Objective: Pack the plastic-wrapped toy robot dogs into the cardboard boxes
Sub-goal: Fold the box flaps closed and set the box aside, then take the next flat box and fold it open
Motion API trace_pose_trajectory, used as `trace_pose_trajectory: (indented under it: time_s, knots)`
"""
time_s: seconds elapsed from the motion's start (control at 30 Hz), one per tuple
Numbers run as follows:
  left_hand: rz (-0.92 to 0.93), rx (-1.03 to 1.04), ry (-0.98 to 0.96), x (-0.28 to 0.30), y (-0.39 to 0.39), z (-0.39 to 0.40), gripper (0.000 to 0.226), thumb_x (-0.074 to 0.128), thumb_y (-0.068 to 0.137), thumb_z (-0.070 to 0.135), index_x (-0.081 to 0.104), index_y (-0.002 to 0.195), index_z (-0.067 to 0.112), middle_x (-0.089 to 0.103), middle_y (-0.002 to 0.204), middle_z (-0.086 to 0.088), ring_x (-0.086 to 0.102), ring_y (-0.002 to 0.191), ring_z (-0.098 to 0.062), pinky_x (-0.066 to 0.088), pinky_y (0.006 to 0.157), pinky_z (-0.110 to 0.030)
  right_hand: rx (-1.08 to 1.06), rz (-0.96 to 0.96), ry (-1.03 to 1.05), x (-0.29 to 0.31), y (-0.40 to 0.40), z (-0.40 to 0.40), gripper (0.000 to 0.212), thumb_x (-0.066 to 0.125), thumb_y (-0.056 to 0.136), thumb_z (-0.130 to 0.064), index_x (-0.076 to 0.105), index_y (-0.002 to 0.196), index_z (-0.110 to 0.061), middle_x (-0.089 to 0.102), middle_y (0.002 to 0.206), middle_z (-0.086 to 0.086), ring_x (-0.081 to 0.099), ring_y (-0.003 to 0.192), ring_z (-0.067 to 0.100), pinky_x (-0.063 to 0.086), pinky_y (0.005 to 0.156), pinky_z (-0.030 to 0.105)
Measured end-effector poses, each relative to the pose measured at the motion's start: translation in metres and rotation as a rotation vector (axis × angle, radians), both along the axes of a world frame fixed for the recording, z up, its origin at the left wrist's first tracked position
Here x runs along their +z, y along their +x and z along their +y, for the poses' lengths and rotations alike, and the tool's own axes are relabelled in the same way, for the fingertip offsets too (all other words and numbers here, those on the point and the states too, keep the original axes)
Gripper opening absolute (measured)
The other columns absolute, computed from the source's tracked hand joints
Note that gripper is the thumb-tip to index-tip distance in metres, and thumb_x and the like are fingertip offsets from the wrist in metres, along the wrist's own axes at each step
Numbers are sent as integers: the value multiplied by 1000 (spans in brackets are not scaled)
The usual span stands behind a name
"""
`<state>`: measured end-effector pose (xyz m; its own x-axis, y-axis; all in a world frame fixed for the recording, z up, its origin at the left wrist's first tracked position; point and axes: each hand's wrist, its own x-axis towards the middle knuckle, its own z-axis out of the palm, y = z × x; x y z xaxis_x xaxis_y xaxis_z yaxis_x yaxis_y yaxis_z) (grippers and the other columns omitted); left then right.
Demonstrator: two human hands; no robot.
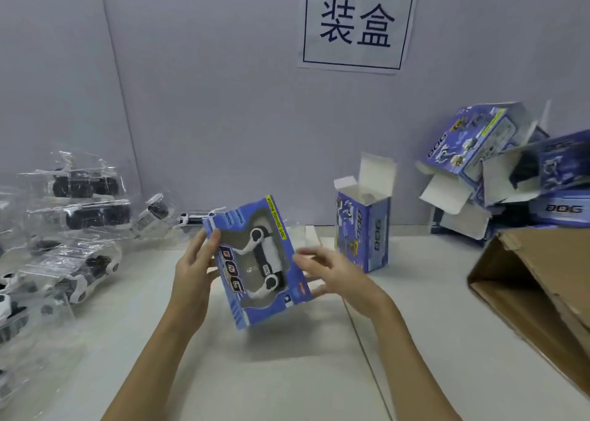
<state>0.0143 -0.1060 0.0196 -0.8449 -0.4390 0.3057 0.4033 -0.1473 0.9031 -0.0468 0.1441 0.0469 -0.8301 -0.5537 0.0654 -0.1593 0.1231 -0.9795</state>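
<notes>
A blue windowed cardboard box is held tilted above the table, and a white-and-black toy robot dog shows through its window. My left hand grips the box's left edge, thumb on the front. My right hand is at the box's right edge with its fingers spread and blurred; whether it grips the box is unclear. A pile of plastic-wrapped robot dogs lies at the left. An empty blue box stands upright behind with its top flaps open.
Several empty blue boxes with open flaps are heaped at the back right. A large brown carton lies on its side at the right edge. A paper sign hangs on the grey wall behind the white table.
</notes>
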Motion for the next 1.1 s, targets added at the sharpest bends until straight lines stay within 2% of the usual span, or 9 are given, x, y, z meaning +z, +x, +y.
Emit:
trace_pose_trajectory:
  time_s: [0.07,0.17,0.37,0.47,0.6,0.73,0.87,1.0,1.1]
  knots:
    - [-11,24,-17,-2,-1,6,50,74,84,60,74,124,30,79,115,0,76,101,-17,58,79,-34,120,21,201,-6,2,-2,50,80,89,-42,66,127,-14,78,111,10,76,101,30,63,88,48]
    - [-60,11,44,2,-4,13,64,62,81,73,72,127,30,77,119,-7,76,105,-27,62,84,-44,121,-16,154,-4,3,-3,56,86,82,-43,64,125,-12,80,102,7,78,95,30,63,89,47]
    - [-98,44,101,0,-4,0,69,34,99,72,72,121,19,72,123,-8,69,102,-28,54,89,-46,-254,91,-767,34,-3,27,41,77,90,-35,61,116,-8,77,104,13,76,88,25,61,78,32]
    - [-135,60,93,-4,-3,-2,65,36,102,67,73,112,15,73,113,-9,68,93,-28,53,86,-44,-639,95,-1183,49,-11,59,62,80,85,-39,52,131,-9,76,106,12,76,91,24,61,80,31]
    - [-141,40,72,-2,-4,3,59,34,108,56,72,104,11,71,105,-13,65,84,-29,51,81,-42,-1102,137,-1452,48,-30,113,70,78,92,-35,37,142,-9,69,122,15,74,109,28,63,83,34]
    - [-147,7,33,-2,-6,9,62,33,109,54,73,102,7,73,100,-14,65,81,-30,51,78,-43,-1139,97,-1215,31,-48,137,70,80,92,-29,39,144,-4,68,119,12,72,96,16,62,83,31]
    - [-157,12,5,-4,-7,9,67,35,107,59,76,100,7,76,97,-11,67,78,-27,52,75,-41,-1036,164,-563,11,-64,106,56,81,91,-27,47,134,-18,67,117,6,68,105,20,57,89,30]
    - [-179,37,-7,-7,-6,5,68,37,106,62,78,98,9,77,97,-11,68,77,-26,53,75,-41,-918,446,-74,-1,-84,58,102,91,78,-18,27,157,-19,44,143,11,47,122,21,41,95,24]
    - [-197,55,-7,-8,-6,1,67,37,106,61,79,96,10,77,96,-11,68,77,-27,53,75,-42,-927,469,158,5,-104,49,124,93,76,-23,8,165,-30,26,159,21,34,144,39,41,110,46]
